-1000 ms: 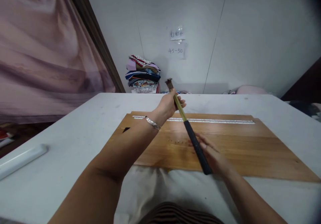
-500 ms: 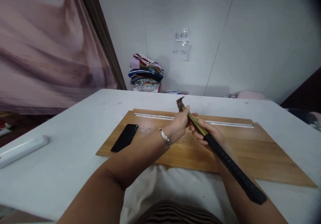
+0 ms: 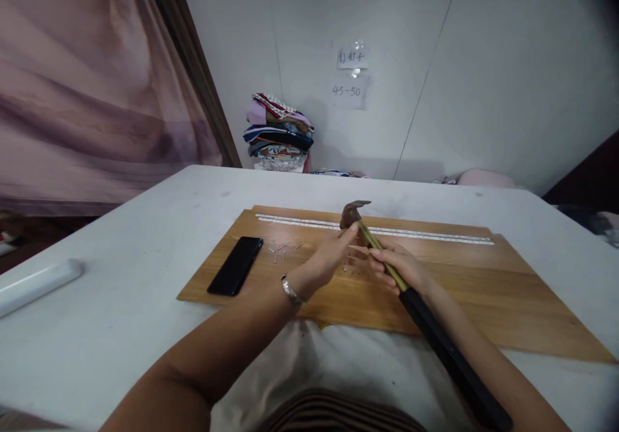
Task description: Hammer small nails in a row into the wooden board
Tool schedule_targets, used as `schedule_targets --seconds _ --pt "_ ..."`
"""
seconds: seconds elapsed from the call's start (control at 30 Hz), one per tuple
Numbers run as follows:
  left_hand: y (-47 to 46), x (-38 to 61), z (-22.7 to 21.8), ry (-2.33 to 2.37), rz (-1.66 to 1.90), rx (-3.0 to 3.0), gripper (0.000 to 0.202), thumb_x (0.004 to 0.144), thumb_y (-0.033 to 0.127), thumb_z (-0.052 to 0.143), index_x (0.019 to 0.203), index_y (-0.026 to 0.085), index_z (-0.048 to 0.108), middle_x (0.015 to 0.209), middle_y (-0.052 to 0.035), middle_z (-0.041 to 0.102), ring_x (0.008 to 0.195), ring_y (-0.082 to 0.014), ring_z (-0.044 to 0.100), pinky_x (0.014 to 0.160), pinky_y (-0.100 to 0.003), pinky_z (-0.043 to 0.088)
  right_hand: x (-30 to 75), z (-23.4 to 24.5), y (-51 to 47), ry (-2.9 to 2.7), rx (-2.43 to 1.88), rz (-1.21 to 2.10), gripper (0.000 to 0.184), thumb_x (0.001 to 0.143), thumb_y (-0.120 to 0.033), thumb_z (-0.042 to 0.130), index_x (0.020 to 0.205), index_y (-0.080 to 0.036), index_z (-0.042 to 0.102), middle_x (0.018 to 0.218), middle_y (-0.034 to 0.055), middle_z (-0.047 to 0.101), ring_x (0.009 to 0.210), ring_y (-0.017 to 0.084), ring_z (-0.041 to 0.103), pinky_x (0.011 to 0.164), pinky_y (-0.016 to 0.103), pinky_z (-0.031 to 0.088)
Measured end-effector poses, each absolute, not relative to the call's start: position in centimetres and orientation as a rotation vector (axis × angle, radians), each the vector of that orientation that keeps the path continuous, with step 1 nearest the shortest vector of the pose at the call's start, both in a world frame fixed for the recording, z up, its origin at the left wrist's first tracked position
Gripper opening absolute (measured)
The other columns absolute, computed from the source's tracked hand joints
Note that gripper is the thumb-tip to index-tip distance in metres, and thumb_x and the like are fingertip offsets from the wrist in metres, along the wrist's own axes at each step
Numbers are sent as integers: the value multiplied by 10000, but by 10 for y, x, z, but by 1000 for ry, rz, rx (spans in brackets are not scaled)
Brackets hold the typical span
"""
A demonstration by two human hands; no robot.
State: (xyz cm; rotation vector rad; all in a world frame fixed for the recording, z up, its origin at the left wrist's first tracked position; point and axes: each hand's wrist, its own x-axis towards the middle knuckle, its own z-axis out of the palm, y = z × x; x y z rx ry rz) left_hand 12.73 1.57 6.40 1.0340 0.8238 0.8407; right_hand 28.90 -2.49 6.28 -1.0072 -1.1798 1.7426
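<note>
A claw hammer (image 3: 420, 308) slants across the view, its rusty head pointing away from me and its black grip toward me at the lower right. My right hand (image 3: 399, 265) is closed round the yellow-green shaft, just above the black grip. My left hand (image 3: 333, 255), with a silver bracelet at the wrist, holds the hammer just below the head, thumb along the shaft. Both hands are over a wooden board (image 3: 464, 303). Several loose nails (image 3: 277, 250) lie on it left of my left hand. Small nail heads or holes show beneath my hands, partly hidden.
A black phone (image 3: 235, 265) rests on the board's left end. Two white measuring strips (image 3: 425, 235) run along its far side. The white table (image 3: 130, 277) carries a white cylinder-like object (image 3: 41, 287) at left. Folded clothes (image 3: 279, 134) are stacked by the wall.
The hammer has turned, and its head now sits lower, with the claw pointing right. My left hand has shifted slightly left and down; both hands stay on the hammer.
</note>
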Motion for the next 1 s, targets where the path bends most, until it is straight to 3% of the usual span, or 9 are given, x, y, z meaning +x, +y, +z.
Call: schedule_targets --seconds 0.07,0.2,0.37,0.8,1.0 --pt "13 107 58 997 843 1217 399 882 525 493 862 146 616 772 -42 647 624 -128 588 601 -241 445 297 61 -31 -1149 -1034 1778 314 788 -409 639 975 -218 474 584 -104 476 304 28 356 249 130 321" --pt "3 61 30 1297 862 1598 406 903 471 449 659 167 563 637 1 566 605 -129 521 599 -239 400 312 53 -46 -1119 -1070 1888 305 787 -442 629 924 -226 463 572 -91 487 306 42 374 248 144 343" --pt "-20 30 -6 1554 734 1795 373 925 450 404 805 189 642 807 -23 688 795 -196 614 712 -279 424 316 40 -60 -1027 -1055 2011 374 753 -471 635 992 -223 487 547 -94 465 286 37 335 237 136 279" --pt "-41 40 -13 1654 428 2227 331 970 346 336 837 204 603 849 -50 681 782 -180 616 694 -268 391 305 32 -67 -1115 -1114 1974 542 777 -431 646 1245 -205 489 546 -104 475 272 27 343 244 134 268" --pt "-43 41 -13 1656 449 2250 334 975 340 333 807 202 587 833 -45 673 764 -171 605 689 -263 377 304 28 -65 -1147 -1119 1977 485 775 -430 650 1173 -188 516 549 -103 481 282 23 353 251 125 285"
